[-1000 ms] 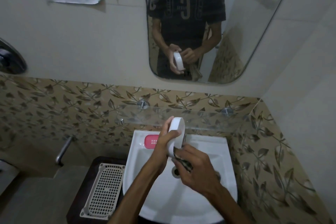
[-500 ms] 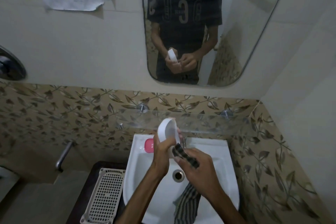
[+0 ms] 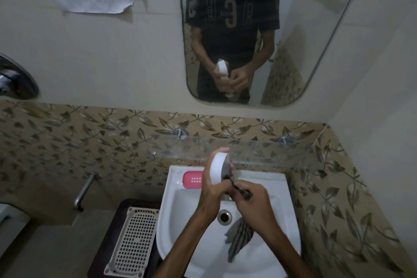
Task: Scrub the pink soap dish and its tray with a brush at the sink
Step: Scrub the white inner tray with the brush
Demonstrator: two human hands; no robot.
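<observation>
Only one view here, the head cam, and near the middle of the frame the left hand (image 3: pixel 211 184) is wrapped round a white oval plastic dish (image 3: pixel 217 168), held on edge over the white ceramic sink (image 3: pixel 180 228) with its hollow facing right. The right hand (image 3: pixel 252 203) is clenched around a dark striped cloth (image 3: pixel 238 236) whose tail hangs down into the basin, and pokes a pinched bit into the hollow; I can't make out any actual brush in there. My take on doing this step well: keep the dish braced against the palm so it doesn't slip when wet, work the corner right round the inner rim where soap scum collects, and turn the dish instead of twisting the wrist. The pink slotted plastic soap tray (image 3: pixel 193 179) lies flat on the sink's back ledge, just left of the hands, not being touched. Counting: one white dish, one pink tray, one cloth, one sink with one drain hole (image 3: pixel 224 216), one white perforated plastic basket (image 3: pixel 133 241) at lower left, and one rounded wall mirror (image 3: pixel 304 29) up top.
</observation>
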